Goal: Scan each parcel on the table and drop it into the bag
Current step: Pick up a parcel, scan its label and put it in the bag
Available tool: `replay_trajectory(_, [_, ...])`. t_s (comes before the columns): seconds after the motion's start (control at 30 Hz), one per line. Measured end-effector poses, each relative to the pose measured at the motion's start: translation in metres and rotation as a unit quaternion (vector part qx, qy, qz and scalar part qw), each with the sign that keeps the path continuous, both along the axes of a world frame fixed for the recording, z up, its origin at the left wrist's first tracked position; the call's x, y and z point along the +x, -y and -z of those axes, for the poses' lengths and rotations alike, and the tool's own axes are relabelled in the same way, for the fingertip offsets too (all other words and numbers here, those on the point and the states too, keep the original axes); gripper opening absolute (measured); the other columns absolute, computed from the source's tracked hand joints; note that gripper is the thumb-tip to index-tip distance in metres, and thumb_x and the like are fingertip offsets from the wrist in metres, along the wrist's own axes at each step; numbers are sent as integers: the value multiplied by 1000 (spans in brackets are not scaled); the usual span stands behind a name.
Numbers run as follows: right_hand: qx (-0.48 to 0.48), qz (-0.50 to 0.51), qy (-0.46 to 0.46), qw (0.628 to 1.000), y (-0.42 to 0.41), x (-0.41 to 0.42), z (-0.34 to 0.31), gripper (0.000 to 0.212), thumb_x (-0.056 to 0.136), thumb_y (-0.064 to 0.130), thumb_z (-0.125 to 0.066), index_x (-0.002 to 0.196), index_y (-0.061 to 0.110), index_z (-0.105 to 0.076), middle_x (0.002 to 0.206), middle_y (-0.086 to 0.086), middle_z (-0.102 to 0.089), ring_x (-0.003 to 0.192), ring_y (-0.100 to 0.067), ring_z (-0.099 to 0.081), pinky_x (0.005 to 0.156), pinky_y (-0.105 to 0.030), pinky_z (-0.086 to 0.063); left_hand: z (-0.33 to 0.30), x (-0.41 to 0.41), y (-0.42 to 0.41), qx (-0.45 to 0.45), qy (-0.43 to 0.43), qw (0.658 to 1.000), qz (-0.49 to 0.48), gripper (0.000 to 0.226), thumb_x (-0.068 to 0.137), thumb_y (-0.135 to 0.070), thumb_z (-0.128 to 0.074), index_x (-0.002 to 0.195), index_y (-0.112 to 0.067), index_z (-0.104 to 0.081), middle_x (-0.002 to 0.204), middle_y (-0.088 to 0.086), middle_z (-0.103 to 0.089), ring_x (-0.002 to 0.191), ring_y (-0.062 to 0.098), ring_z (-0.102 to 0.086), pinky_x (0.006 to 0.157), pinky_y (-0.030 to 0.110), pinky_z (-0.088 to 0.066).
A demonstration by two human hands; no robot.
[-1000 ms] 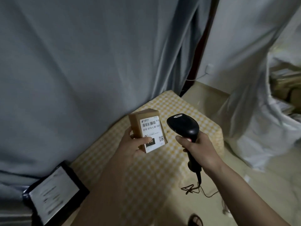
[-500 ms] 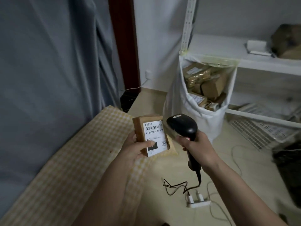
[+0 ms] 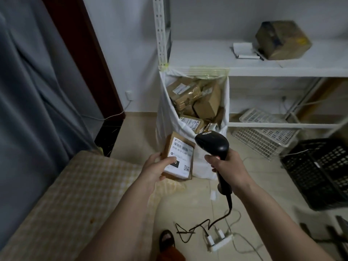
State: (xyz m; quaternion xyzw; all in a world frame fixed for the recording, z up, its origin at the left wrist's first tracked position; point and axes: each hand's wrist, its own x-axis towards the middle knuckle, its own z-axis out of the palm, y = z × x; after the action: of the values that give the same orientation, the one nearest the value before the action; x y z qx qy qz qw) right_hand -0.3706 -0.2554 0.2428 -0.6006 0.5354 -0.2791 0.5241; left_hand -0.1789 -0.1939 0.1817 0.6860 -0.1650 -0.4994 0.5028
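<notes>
Now the left hand (image 3: 157, 169) grips a labelled parcel (image 3: 178, 157) in the air before the white bag (image 3: 194, 117), seemingly nearly full, while the right hand (image 3: 228, 164) clasps the black scanner (image 3: 213, 143) beside it.

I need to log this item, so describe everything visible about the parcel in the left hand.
The parcel is a small brown cardboard box with a white shipping label on its upward face, bearing a barcode, printed digits, a black block and a small QR code. The left hand grips it, thumb lying on the label. It is tilted, held in the air beyond the table's end, in front of the white bag, beside the scanner.
</notes>
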Motion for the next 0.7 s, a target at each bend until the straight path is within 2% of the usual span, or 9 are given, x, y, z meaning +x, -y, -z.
replay_trajectory(0.1, [-8,30,-11,999,40,26,4,8,82,6,-67,87,9,-62,75,-10,-58,70,-23,-55,72,-45,-51,1,26,40,-13,16,1000,7,31,79,-20,-77,102,-27,-59,109,-3,-65,89,10,-61,73,32,-50])
replay_trajectory(0.13, [-12,44,-19,999,52,34,5,9,82,5,-67,88,3,-61,73,-11,-57,69,-24,-54,74,-48,-52,1,34,54,-19,24,999,15,24,80,-16,-77,93,-27,-59,104,-3,-67,84,9,-62,76,33,-53])
replay_trajectory(0.2, [-8,78,-24,997,75,47,9,14,81,4,-68,87,-5,-59,70,-11,-55,68,-24,-53,77,-55,-52,-1,46,80,-27,41,998,34,27,79,-15,-77,92,-30,-58,100,-10,-67,84,5,-61,72,29,-50])
replay_trajectory(0.27, [-5,107,-19,994,95,55,12,9,80,3,-67,82,-2,-60,71,-11,-55,69,-25,-52,79,-58,-50,-3,54,105,-37,45,997,50,40,78,-18,-79,107,-32,-55,100,-18,-62,86,2,-59,68,26,-43])
replay_trajectory(0.33, [2,131,-24,991,112,58,14,5,80,2,-66,83,1,-62,74,-16,-59,70,-26,-53,81,-60,-50,-3,58,128,-32,41,997,65,46,77,-19,-79,111,-34,-51,99,-22,-60,87,1,-57,67,26,-41])
replay_trajectory(0.4, [13,155,-31,987,128,57,18,14,80,4,-66,90,-5,-62,77,-23,-60,70,-26,-52,81,-62,-50,-2,56,148,-23,36,996,82,47,78,-19,-79,114,-34,-52,108,-16,-62,90,6,-60,65,27,-44])
replay_trajectory(0.5, [21,187,-37,981,155,52,25,21,80,6,-65,92,-11,-60,73,-14,-55,69,-24,-50,81,-63,-49,0,50,178,-15,36,993,112,51,80,-19,-77,122,-32,-52,115,-11,-61,91,9,-62,59,26,-48])
replay_trajectory(0.63, [41,213,-39,976,202,42,33,9,82,4,-64,84,-4,-63,75,-13,-57,70,-25,-52,83,-58,-49,10,39,221,-11,93,986,139,49,75,-26,-78,111,-43,-50,114,-14,-61,101,11,-61,87,35,-53])
replay_trajectory(0.7, [52,224,-46,972,229,37,41,3,81,4,-64,82,1,-64,74,-12,-58,70,-26,-54,82,-56,-51,15,31,241,-10,134,978,162,55,71,-30,-79,116,-43,-51,111,-15,-59,103,9,-58,88,29,-50])
